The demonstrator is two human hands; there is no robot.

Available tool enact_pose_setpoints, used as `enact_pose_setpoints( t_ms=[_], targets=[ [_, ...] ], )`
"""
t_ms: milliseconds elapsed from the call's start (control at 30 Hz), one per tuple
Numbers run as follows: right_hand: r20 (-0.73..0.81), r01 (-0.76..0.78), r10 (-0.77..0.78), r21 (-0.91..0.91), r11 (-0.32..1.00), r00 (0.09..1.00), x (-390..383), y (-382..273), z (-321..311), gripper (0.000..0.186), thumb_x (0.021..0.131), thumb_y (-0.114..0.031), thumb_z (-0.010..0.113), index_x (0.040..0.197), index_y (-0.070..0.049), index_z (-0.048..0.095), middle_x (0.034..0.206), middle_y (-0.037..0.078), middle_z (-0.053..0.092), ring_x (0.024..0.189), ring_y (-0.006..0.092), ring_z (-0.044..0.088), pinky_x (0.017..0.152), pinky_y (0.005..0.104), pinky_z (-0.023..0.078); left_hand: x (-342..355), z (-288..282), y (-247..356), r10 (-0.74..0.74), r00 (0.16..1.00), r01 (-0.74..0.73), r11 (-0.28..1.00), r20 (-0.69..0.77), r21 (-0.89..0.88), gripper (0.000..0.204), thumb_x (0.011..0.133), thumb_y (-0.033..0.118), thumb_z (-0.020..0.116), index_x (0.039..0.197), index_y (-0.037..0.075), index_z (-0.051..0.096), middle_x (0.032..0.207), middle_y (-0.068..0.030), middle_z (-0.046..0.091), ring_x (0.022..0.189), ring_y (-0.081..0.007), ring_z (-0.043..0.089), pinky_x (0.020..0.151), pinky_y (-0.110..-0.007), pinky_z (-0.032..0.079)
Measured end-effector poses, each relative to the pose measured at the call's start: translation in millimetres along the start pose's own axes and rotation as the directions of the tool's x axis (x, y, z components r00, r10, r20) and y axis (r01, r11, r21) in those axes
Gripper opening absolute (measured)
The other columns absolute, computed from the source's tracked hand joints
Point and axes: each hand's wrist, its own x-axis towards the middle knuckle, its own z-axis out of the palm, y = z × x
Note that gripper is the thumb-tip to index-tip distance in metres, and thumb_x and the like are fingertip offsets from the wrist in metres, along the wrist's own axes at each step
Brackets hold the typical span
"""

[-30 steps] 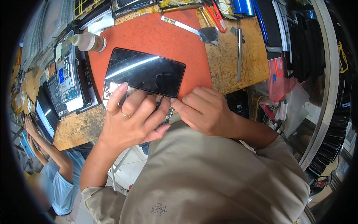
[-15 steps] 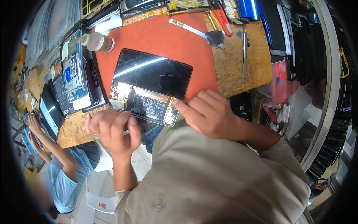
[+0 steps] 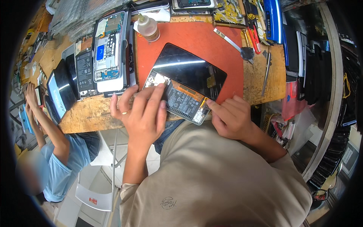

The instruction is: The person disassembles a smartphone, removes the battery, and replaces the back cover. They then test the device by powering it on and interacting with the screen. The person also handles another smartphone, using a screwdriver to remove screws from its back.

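Observation:
An opened phone (image 3: 183, 100) lies tilted at the near edge of an orange mat (image 3: 181, 32). Its dark battery (image 3: 177, 99) and orange ribbon cable show, and its black glass screen (image 3: 189, 68) lies along the far side. My left hand (image 3: 141, 111) has its fingers spread, an index fingertip at the white part on the phone's left end. Curled at the phone's right end, my right hand (image 3: 232, 117) rests its index fingertip by a small yellow cable; its thumb is hidden. No tool is visible in either hand.
A dropper bottle (image 3: 148, 29) stands at the mat's back left. Opened phones (image 3: 109, 49) are stacked left. Tweezers (image 3: 267, 72), red-handled pliers (image 3: 255, 41) and a pale strip (image 3: 227, 39) lie right. A co-worker in a blue shirt (image 3: 60, 162) sits at the left.
My left hand has moved from the phone's near edge onto its left end. The phone has turned slightly clockwise on the mat. My right index finger stays at the yellow cable. The whole view has shifted.

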Motion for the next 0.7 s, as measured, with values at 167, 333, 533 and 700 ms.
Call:
enact_pose_setpoints(
  t_ms=[167,333,533,700],
  targets=[
    [-0.081,-0.02,0.027,0.08,0.997,0.996,-10,-9,-1,0.038,0.072,-0.006,0.077,0.109,-0.001,0.072,0.072,0.003,0.054,0.06,0.0203,0.052,0.057,0.0361,0.037,19,-1,-4,0.156,0.988,-0.156,0.987,0.006,0.038,0.029,0.088,0.035,0.069,0.11,0.02,0.077,0.104,0.0006,0.063,0.117,-0.0237,0.052,0.115,-0.053,0.02],
    [-0.036,0.024,-0.023,0.01,1.0,0.999,-9,-24,5,0.044,0.072,-0.017,0.084,0.114,-0.007,0.071,0.096,0.003,0.059,0.085,0.0217,0.057,0.075,0.038,0.044,37,-7,-2,0.158,0.979,-0.151,0.987,0.126,-0.06,0.024,0.081,0.028,0.072,0.099,0.014,0.076,0.1,-0.0012,0.059,0.115,-0.0259,0.051,0.114,-0.053,0.024],
    [-0.033,0.098,-0.102,-0.106,0.989,0.994,-3,-19,13,0.046,0.072,-0.017,0.083,0.116,-0.008,0.071,0.105,0.003,0.061,0.092,0.0205,0.058,0.08,0.0381,0.043,37,-13,-9,0.144,0.987,-0.135,0.985,0.078,-0.107,0.023,0.076,0.017,0.071,0.099,0.013,0.074,0.099,-0.0026,0.061,0.107,-0.0256,0.055,0.112,-0.051,0.027],
    [-0.004,0.045,-0.045,0.027,0.999,0.999,12,-30,2,0.055,0.065,-0.023,0.086,0.115,-0.006,0.069,0.114,0.005,0.063,0.096,0.0236,0.058,0.083,0.0429,0.042,4,-26,-9,-0.153,0.978,0.105,0.948,-0.143,-0.301,0.018,0.082,0.004,0.067,0.099,0.004,0.071,0.09,-0.0075,0.064,0.085,-0.0271,0.062,0.091,-0.041,0.046]
  ],
)
